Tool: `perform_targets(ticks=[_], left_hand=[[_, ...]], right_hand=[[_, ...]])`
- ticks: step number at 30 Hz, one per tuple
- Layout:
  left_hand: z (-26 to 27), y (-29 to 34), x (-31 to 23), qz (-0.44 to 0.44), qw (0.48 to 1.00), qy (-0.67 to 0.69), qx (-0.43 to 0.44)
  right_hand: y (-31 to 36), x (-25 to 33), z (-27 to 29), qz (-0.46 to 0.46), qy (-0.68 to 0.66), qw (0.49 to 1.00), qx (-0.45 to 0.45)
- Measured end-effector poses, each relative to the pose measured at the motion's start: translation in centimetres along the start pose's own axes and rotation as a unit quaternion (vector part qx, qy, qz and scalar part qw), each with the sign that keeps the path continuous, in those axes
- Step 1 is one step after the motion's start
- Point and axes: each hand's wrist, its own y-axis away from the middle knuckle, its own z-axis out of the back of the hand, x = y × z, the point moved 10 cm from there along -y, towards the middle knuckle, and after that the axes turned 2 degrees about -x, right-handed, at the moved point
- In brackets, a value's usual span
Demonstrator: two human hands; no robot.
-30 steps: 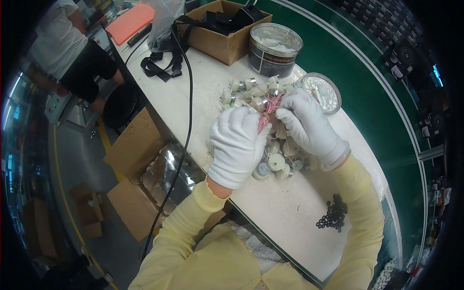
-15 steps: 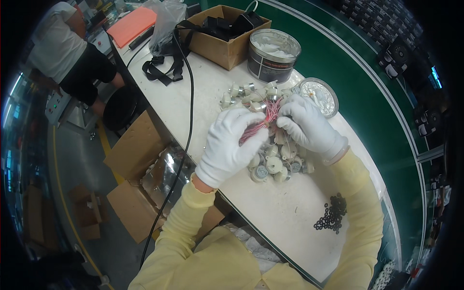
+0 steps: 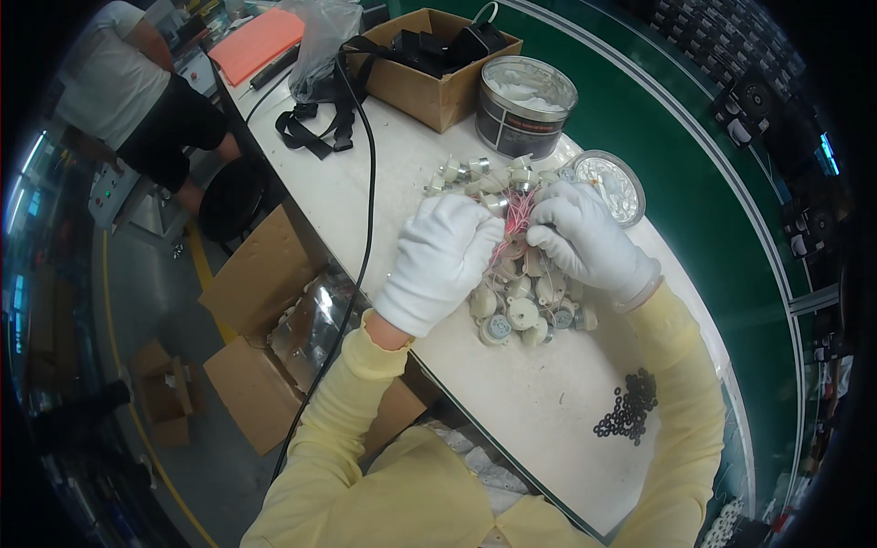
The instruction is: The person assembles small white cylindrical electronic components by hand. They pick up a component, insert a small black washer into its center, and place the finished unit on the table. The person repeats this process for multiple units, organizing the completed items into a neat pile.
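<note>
My left hand [image 3: 440,263], in a white glove, is closed around a bundle of thin pink wires [image 3: 519,212]. Most of the bundle's held part is hidden by the fingers. Just to its right, my gloved right hand [image 3: 589,239] has its fingers and thumb curled together beside the wires; whatever lies between the tips is too small to make out. Beneath and around both hands is a pile of small round motors [image 3: 523,313] with off-white plastic caps and silvery bodies, the wires running among them.
Behind the pile stand a tin of white paste [image 3: 528,105] and its smeared round lid [image 3: 610,185]. A cardboard box of black parts [image 3: 443,89] sits farther back. Small black rings [image 3: 628,406] lie near my right forearm. A black cable [image 3: 370,196] crosses the table's left side. Another person [image 3: 137,91] stands far left.
My left hand has rolled over and its fingers have closed more tightly, covering wires that showed before. The right hand stays almost in place. The whole view has shifted slightly.
</note>
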Motion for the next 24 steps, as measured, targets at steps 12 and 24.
perform_targets(ticks=[12, 24], left_hand=[[1.6, 0.8, -1.0, 0.009, 0.997, 0.006, -0.081], [0.1, 0.8, -2.7, -0.047, 0.982, -0.172, -0.056]], right_hand=[[0.1, -0.3, -0.4, -0.073, -0.082, 0.99, -0.084], [-1.2, -0.2, -0.7, -0.139, -0.095, 0.974, -0.149]])
